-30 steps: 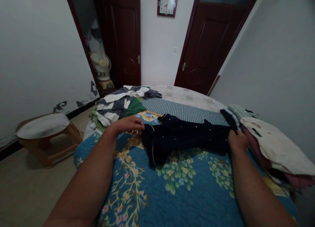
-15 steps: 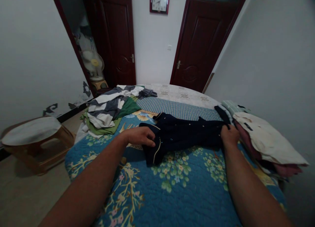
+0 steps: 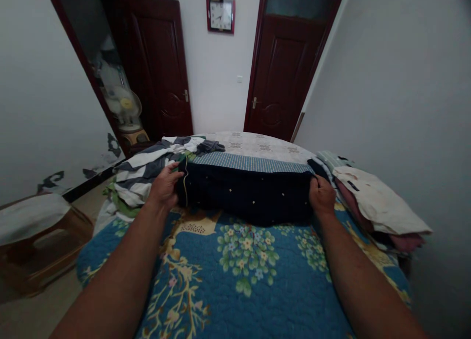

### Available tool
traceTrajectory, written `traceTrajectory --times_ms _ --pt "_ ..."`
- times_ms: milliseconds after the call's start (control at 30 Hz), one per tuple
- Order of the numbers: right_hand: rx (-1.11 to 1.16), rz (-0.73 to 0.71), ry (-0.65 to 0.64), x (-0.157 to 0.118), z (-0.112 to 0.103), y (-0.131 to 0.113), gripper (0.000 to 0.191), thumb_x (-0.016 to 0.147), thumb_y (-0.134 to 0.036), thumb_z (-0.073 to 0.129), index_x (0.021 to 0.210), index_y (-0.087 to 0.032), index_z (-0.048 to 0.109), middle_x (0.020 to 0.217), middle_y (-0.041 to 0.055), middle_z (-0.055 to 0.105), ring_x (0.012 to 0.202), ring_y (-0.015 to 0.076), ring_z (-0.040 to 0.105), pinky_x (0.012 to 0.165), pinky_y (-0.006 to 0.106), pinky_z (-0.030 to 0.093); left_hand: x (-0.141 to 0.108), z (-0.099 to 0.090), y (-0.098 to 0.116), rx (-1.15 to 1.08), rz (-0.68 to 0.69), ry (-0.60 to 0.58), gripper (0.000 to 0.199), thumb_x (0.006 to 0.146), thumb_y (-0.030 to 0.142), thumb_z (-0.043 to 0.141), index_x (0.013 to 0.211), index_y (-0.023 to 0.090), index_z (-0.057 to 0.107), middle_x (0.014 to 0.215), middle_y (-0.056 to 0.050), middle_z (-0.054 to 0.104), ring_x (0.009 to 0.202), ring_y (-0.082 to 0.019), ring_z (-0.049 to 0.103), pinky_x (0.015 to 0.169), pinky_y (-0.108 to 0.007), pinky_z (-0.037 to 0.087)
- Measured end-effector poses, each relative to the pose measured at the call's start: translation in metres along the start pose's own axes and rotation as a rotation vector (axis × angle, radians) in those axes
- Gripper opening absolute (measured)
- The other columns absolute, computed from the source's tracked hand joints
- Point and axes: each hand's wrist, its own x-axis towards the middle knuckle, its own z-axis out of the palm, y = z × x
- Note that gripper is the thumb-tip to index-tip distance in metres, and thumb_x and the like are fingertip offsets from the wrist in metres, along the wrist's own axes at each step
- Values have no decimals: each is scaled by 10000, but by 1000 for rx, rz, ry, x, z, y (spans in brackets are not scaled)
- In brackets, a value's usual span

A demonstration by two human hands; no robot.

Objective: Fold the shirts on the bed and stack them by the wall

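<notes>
A dark navy garment [image 3: 243, 192] with small pale dots is stretched sideways above the flowered blue quilt [image 3: 239, 304]. Whether it is a shirt or trousers I cannot tell. My left hand [image 3: 164, 188] is closed on its left end, where a thin pale line of piping runs down. The right end is gripped by my right hand [image 3: 323, 196], thumb on top. Between the hands the cloth hangs fairly straight, its lower edge sagging near the quilt.
Rumpled striped clothes [image 3: 142, 167] lie to the left and a pile of folded clothes [image 3: 379, 199] to the right. A wooden stool [image 3: 40, 255] stands beside the bed at left. Behind are a striped cloth [image 3: 235, 161] and two dark red doors [image 3: 158, 64].
The garment's bunched left end has been lifted and pulled out straight. My left hand moved left and up with it; my right hand shifted slightly left. The view tilted up a little.
</notes>
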Motion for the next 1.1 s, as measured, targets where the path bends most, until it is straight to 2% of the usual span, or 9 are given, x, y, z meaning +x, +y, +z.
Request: traceTrajectory --times_ms 133,267,400,467,567,767,900,967,1100 --pt "-63 1 -60 -4 2 7 519 992 -430 426 1243 -139 775 1213 183 779 1120 308 697 1042 459 522 4 -5 -9 -48 12 -21 1003 679 99 786 1599 308 446 1131 -43 784 830 -175 762 711 -265 608" --pt "-219 -103 -139 -7 6 16 459 952 -362 478 1200 -105 767 1136 203 760 1069 316 675 1023 457 513 7 -5 -24 190 20 87 941 769 182 779 1637 291 433 1302 -111 769 1040 -234 770 819 -310 600" --pt "-396 -222 -146 -7 3 12 412 969 -321 480 1166 -100 767 1061 199 739 998 317 647 973 446 494 6 -11 -37 512 -180 73 518 831 525 761 1201 162 755 993 -113 818 899 -277 762 716 -328 554" --pt "-477 -264 -158 -7 -1 6 405 980 -318 482 1154 -93 771 1037 205 730 978 323 641 949 443 485 4 -14 -36 617 -186 -8 530 826 675 717 940 161 775 854 -93 793 811 -277 740 665 -330 524" --pt "-588 -260 -213 -5 -8 -6 400 989 -336 501 1134 -99 789 1048 218 720 990 340 653 924 445 486 -3 -13 -26 750 -55 -116 599 837 772 656 815 180 751 766 -64 756 798 -283 726 664 -338 517" --pt "-678 -72 -597 -4 -23 -30 440 1004 -445 528 1224 -170 792 1196 206 745 1052 328 730 880 417 539 -12 -6 -9 671 152 -352 615 732 527 875 1237 186 788 1198 -101 815 1209 -367 712 1009 -431 586" --pt "-661 83 -748 -4 -32 -36 366 977 -362 546 1188 -186 787 1180 202 771 1109 338 746 909 423 551 -9 -3 -8 287 110 -305 710 763 442 895 1408 219 701 1179 -75 828 1128 -316 765 980 -443 646" --pt "-612 134 -659 -2 -34 -36 339 972 -304 517 1134 -166 780 1154 219 769 1121 353 741 947 452 548 -5 -3 -4 98 120 -219 718 697 381 958 1361 252 718 1130 -49 840 1071 -294 792 940 -416 672" --pt "-152 339 -209 9 -35 -39 323 971 -318 484 1182 -170 679 1052 163 746 987 298 755 918 448 586 -3 -4 7 -127 185 -146 615 634 263 998 1205 250 769 1058 -26 856 1057 -297 810 957 -421 683"
